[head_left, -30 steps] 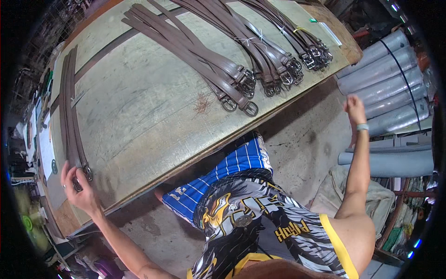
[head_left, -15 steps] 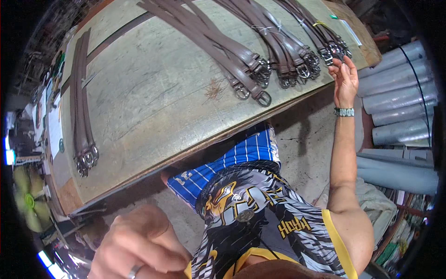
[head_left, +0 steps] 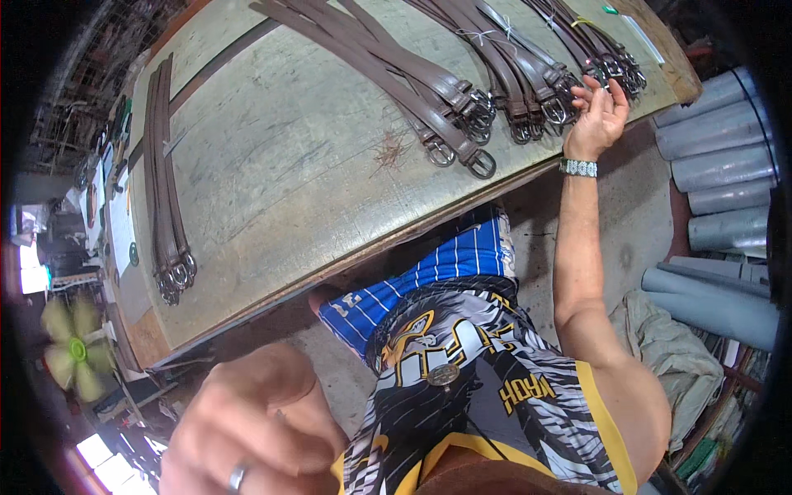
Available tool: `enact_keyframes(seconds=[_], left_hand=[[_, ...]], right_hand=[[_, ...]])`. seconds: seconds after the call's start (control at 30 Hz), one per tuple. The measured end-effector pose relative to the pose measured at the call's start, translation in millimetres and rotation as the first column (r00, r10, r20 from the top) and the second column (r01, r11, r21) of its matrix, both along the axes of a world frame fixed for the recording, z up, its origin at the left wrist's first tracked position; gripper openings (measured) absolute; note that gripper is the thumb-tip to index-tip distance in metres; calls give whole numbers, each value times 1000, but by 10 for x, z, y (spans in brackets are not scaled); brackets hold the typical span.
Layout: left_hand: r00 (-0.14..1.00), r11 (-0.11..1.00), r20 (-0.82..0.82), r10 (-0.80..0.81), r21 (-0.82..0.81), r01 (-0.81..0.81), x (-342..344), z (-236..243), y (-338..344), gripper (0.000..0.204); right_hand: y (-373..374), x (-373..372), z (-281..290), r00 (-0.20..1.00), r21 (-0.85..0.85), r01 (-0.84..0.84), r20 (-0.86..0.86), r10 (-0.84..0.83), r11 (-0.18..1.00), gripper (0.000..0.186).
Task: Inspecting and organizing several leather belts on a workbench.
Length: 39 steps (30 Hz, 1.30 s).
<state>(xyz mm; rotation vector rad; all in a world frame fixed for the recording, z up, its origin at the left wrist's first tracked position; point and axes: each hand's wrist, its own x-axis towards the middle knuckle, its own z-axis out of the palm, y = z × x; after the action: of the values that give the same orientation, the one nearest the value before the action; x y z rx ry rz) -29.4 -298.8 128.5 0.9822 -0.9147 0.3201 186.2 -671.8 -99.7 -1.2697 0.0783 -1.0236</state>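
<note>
My left hand [head_left: 252, 412] is close to the camera at the lower left, a ring on it, fingers curled; whatever they may hold is hidden. My right hand [head_left: 600, 115] is at the table's right front, beside buckled brown belts [head_left: 553, 103], its fingers bent around something small that I cannot make out. Further right a bundle tied with yellow string [head_left: 582, 25] ends in silver buckles. More belts [head_left: 388, 78] lie loosely across the middle, buckles toward me. A narrower group of brown belts [head_left: 157, 181] lies at the table's left, buckles at the near end.
The worktable [head_left: 264, 206] has a worn front edge just beyond my legs. A fan [head_left: 78, 351] stands at the lower left. Silvery rolls [head_left: 714, 140], grey rolls [head_left: 709, 309] and crumpled cloth [head_left: 668, 371] are on the right. Papers [head_left: 124, 227] lie along the left side.
My left hand has left the left belt buckles and come close to the camera. My right hand has risen from beside the rolls to the buckles at the table's right, then shifted slightly left.
</note>
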Motion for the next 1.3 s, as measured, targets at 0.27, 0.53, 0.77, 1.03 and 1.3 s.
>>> enact_keyframes(seconds=[0.27,0.53,0.77,1.03,1.3], left_hand=[[819,178,444,364,829,-530,939,-1273,-547,43],[793,16,432,430,874,-485,1282,-1862,-1080,55],[784,30,361,505,900,-434,1255,-1723,-1095,63],[829,46,172,532,972,-232,1248,-1164,-823,56],[765,118,107,635,965,-233,1167,-4,525,42]], right_hand=[[83,-30,7,999,-98,-5,-53,0,995,28],[0,-55,-67,995,-126,-14,-96,1,992,31],[9,-42,-37,994,-142,-29,-110,13,989,29],[-10,-91,-117,989,-131,-31,-147,12,991,30],[-23,-88,-65,989,-172,-8,-144,-17,985,30]])
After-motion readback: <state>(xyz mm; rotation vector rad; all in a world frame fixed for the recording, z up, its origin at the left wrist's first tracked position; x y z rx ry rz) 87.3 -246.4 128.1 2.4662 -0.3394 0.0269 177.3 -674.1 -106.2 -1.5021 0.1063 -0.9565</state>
